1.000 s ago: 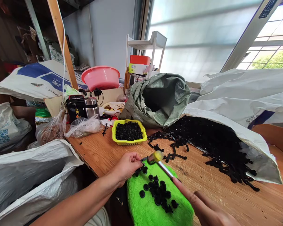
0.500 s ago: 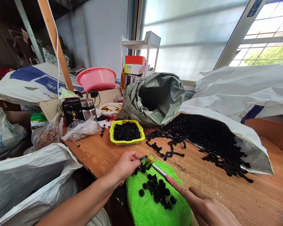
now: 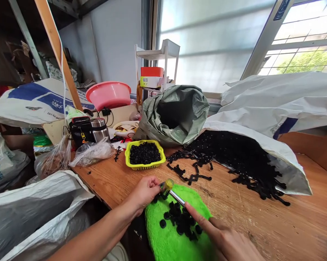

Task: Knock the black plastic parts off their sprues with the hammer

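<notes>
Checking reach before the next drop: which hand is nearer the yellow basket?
Left. The left hand sits just below the yellow basket; the right hand is farther, lower right.

The right hand [image 3: 228,243] is cut off by the lower edge, its wrist out of view, and its fingers cover the shaft end of the small hammer [image 3: 172,190]. The left hand [image 3: 144,192] hides most of the small black piece it pinches. The green fuzzy cloth [image 3: 166,243] runs off the bottom. The inside of the green woven sack [image 3: 176,112] is too dark to tell.
</notes>
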Tool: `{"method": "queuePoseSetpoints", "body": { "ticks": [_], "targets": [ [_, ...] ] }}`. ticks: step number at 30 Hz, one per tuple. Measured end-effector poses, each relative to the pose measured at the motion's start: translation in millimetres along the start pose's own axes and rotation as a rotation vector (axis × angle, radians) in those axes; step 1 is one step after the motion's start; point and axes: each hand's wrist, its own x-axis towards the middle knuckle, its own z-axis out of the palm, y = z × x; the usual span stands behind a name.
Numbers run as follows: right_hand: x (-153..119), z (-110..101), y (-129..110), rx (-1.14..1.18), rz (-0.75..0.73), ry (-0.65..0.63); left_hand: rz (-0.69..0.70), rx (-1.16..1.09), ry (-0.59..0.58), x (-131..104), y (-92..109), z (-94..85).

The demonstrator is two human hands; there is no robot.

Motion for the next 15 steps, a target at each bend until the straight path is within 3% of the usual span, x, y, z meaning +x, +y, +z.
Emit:
{"method": "queuePoseSetpoints", "body": {
  "ticks": [8, 11, 15],
  "targets": [
    [0.6, 6.0, -1.8, -0.072, 0.052, -0.02, -0.048, -0.018, -0.004, -3.3, 0.8, -0.4],
    [-3.7, 1.9, 2.9, 0.189, 0.076, -0.022, -0.094, -0.053, -0.068, -7.2, 3.5, -7.7],
    [-20.1, -1.9, 12.6, 0.476, 0.122, 0.12, -0.088, -0.152, -0.166, -10.8, 12.5, -14.8]
  ]
}}
